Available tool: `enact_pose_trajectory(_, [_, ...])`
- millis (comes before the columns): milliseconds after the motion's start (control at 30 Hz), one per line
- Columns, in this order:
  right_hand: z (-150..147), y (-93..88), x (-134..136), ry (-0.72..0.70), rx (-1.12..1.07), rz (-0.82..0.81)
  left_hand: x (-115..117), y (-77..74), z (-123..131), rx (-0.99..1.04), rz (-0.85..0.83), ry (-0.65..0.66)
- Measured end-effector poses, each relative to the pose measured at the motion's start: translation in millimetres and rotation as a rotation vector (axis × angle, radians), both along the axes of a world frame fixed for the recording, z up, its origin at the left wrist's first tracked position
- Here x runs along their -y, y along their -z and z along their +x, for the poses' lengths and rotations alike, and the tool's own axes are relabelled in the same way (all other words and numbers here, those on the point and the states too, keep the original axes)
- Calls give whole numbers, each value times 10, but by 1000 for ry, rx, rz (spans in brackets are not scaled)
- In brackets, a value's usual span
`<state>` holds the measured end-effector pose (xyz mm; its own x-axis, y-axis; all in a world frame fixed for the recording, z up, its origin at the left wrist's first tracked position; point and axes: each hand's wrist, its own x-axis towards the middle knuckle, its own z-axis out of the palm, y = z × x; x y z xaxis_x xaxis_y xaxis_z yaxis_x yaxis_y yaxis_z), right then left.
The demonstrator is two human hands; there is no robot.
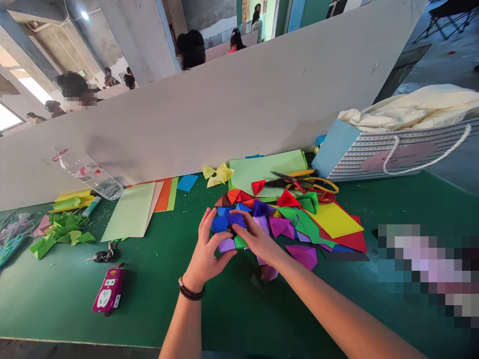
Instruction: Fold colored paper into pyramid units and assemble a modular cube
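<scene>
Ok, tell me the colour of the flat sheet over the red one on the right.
The flat sheet is bright yellow; the head view shows it.

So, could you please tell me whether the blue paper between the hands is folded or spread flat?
Folded: the blue paper between the left hand and right hand shows differently angled facets meeting at creases.

A bracelet [191,290] of dark, round, brownish-black beads circles the left wrist [193,280]. Above the bracelet is the bare left hand [211,247]; below it, a slim bare forearm [182,324]. Right of the bracelet, the right hand [258,237] and right forearm [329,297] are uncovered, the forearm tapering towards the wrist.
</scene>
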<state>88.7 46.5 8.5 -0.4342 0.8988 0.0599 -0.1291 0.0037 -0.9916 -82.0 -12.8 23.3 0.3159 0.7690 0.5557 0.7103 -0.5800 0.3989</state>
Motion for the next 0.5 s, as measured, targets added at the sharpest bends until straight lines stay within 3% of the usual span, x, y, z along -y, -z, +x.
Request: enact_pose_trajectory(500, [-2, 18, 8, -22, 61, -39, -44, 97, 15, 174, -42, 86])
